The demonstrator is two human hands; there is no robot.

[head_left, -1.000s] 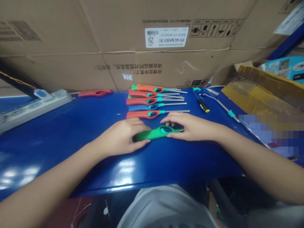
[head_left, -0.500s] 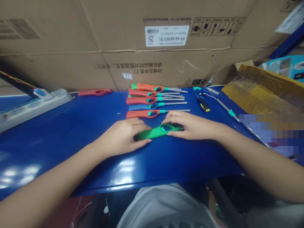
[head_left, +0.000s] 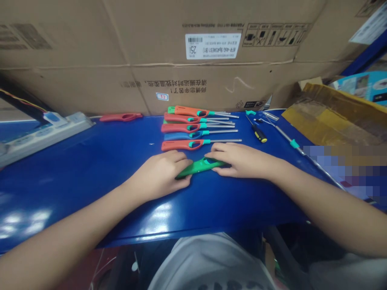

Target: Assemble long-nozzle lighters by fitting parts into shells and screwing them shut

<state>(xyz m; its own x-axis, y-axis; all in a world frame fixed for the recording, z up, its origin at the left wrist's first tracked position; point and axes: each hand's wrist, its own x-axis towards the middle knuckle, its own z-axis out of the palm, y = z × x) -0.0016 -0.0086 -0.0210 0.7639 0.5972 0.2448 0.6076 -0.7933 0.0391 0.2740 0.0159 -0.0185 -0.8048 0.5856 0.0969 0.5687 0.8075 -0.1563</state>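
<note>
A green lighter body [head_left: 200,166] lies across the space between my two hands, just over the blue table. My left hand [head_left: 165,173] grips its left end between thumb and fingers. Around its right end are the fingers of my right hand [head_left: 238,160], which hide that end. Behind it, several long-nosed lighters are lined up with metal tubes to the right: an orange-red one [head_left: 181,145] is closest, then a blue one [head_left: 181,136], then more red, orange and green ones. A red handle [head_left: 121,117] without a tube lies farther left.
A white power strip [head_left: 45,135] is at the left. A black and yellow screwdriver [head_left: 259,133], a metal rod [head_left: 320,166] and an opened carton [head_left: 335,112] are at the right. A large cardboard box [head_left: 136,44] stands behind the blue table [head_left: 90,161].
The green body has turned slightly in my hands, so its trigger opening looks narrower. My fingers have closed in a little around both ends.
</note>
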